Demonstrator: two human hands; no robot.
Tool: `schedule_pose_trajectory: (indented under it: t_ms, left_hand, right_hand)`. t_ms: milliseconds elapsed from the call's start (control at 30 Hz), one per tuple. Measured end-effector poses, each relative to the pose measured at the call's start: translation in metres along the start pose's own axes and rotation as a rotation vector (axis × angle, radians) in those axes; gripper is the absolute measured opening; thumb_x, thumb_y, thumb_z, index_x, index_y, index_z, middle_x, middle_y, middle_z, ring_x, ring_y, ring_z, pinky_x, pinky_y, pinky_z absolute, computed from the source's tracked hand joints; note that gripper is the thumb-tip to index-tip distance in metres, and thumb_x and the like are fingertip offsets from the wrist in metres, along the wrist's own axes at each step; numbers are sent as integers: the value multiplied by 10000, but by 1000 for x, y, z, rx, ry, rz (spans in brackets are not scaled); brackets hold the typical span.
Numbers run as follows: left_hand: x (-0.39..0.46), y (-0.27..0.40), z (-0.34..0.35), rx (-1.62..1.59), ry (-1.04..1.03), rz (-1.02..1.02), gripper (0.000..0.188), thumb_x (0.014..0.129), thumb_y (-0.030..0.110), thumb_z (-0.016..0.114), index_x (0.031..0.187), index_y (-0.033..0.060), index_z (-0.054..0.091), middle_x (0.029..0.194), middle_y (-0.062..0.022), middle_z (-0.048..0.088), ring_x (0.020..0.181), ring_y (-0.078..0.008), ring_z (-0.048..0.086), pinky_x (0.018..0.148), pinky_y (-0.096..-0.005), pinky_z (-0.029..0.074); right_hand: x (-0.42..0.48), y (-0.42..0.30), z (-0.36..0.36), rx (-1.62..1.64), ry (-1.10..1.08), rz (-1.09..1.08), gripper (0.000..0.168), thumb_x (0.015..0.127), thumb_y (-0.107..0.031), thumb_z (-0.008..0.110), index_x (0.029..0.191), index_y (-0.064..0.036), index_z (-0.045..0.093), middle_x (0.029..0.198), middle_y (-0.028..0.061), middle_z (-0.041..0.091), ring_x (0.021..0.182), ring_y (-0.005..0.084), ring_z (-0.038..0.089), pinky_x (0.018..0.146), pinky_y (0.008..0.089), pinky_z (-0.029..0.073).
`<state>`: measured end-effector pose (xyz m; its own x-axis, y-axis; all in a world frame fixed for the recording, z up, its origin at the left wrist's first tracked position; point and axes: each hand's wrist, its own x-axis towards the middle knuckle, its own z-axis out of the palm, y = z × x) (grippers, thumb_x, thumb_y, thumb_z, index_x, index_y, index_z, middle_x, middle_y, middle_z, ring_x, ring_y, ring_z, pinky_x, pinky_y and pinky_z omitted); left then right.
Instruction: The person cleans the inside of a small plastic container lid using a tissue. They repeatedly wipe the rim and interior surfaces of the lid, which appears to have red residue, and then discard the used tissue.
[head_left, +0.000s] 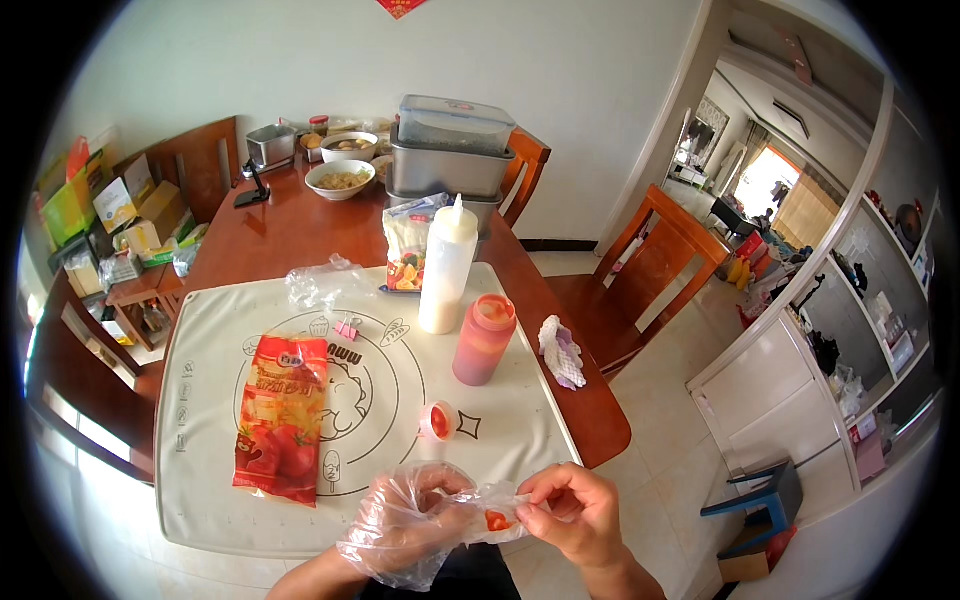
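My left hand (412, 514) wears a clear plastic glove. My bare right hand (574, 510) pinches crumpled clear plastic film (495, 502) smeared with red sauce, between both hands at the mat's front edge. Left of centre a red tomato ketchup pouch (279, 420) lies flat on the beige silicone mat (214, 517). A small round cap (438, 421) with red inside lies beyond my hands. Behind it stands an uncapped squeeze bottle (485, 341) of red sauce, beside a taller white squeeze bottle (448, 266) with a nozzle. A pink binder clip (348, 327) lies near the pouch.
A crumpled clear bag (326, 283) and a printed food bag (405, 247) sit at the mat's back. A white cloth (561, 352) lies at the table's right edge. Bowls (340, 180) and stacked metal containers (448, 169) stand farther back. Wooden chairs (637, 270) flank the table.
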<state>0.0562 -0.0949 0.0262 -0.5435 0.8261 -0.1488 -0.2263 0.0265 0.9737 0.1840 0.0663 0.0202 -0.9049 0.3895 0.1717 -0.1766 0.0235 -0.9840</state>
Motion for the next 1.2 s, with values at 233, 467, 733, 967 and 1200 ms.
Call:
schedule_pose_trajectory:
  t_ms: [233, 467, 733, 967, 1200]
  left_hand:
    - [7, -40, -6, -560, -85, -79, 205, 859, 121, 587, 1009, -19, 584, 899, -88, 621, 804, -184, 626, 710, -306, 537]
    - [16, -64, -13, -641, -297, 52, 305, 751, -74, 648, 1040, -10, 577, 1055, -134, 579, 922, -253, 605, 756, -382, 550]
    - [15, -56, -2, -603, -198, 102, 435, 693, -11, 736, 1091, -11, 561, 1021, -104, 603, 885, -189, 604, 747, -329, 539]
    - [13, -46, 1, -519, -181, 153, 459, 697, 16, 747, 1115, -17, 560, 1028, -87, 604, 877, -161, 594, 748, -290, 520]
    - [15, -48, 0, -624, -225, 114, 380, 715, 27, 738, 1064, 33, 588, 995, -71, 610, 810, -141, 595, 692, -285, 518]
  right_hand:
    - [8, -6, 2, -101, -16, 38, 203, 763, 42, 629, 960, 14, 590, 893, 24, 554, 856, 85, 546, 668, 201, 498]
    - [6, 4, 10, -153, 31, -110, 203, 761, 71, 616, 960, 42, 592, 897, 48, 533, 801, 100, 554, 689, 217, 496]
    - [4, -1, 22, -350, 108, -227, 165, 707, 61, 661, 845, 35, 574, 841, 82, 568, 716, 109, 569, 603, 217, 467]
    - [4, 4, 24, -413, 102, -386, 179, 708, 73, 632, 872, 32, 573, 842, 101, 572, 707, 119, 574, 585, 219, 459]
    - [-1, -21, 32, -541, 31, -290, 226, 682, 7, 584, 906, 38, 571, 915, 146, 568, 764, 160, 578, 640, 231, 463]
